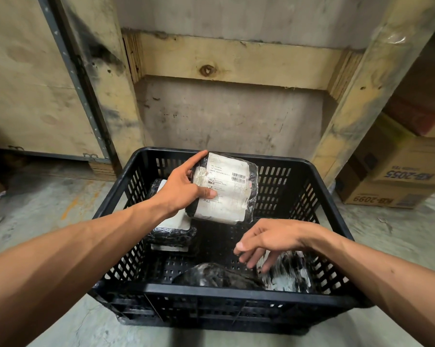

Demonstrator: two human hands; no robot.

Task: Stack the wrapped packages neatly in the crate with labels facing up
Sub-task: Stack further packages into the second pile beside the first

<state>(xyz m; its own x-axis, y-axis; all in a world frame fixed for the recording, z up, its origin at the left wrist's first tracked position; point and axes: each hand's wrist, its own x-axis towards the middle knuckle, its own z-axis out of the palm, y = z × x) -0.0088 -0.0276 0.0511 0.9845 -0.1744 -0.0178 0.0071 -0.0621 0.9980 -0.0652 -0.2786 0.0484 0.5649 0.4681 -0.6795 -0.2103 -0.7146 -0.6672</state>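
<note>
**Labelled package held over the crate, right hand loose above two more**

The left hand [183, 186] grips a black-wrapped package [226, 189] by its left edge, thumb pressed on the white shipping label [224, 194] and fingers curled around the far side. The package is held above the black slotted plastic crate [236, 294], near its far wall, with the label facing up (a barcode shows toward the label's right).

The right hand [264, 242] holds nothing; its fingers hang loosely spread and point down over the near right corner of the crate.

Inside the crate, a short stack of wrapped packages [172, 232] lies along the left side, partly hidden under the left wrist, the top one showing a white label upward. A dark, crumpled package [211, 275] rests against the near wall, and just beside it to the right lies another package [287, 274] with white patches, blurred.

The crate stands on a concrete floor [48, 206] before a wooden pallet frame [236, 61]. Cardboard boxes [396, 179] sit to the right.
</note>
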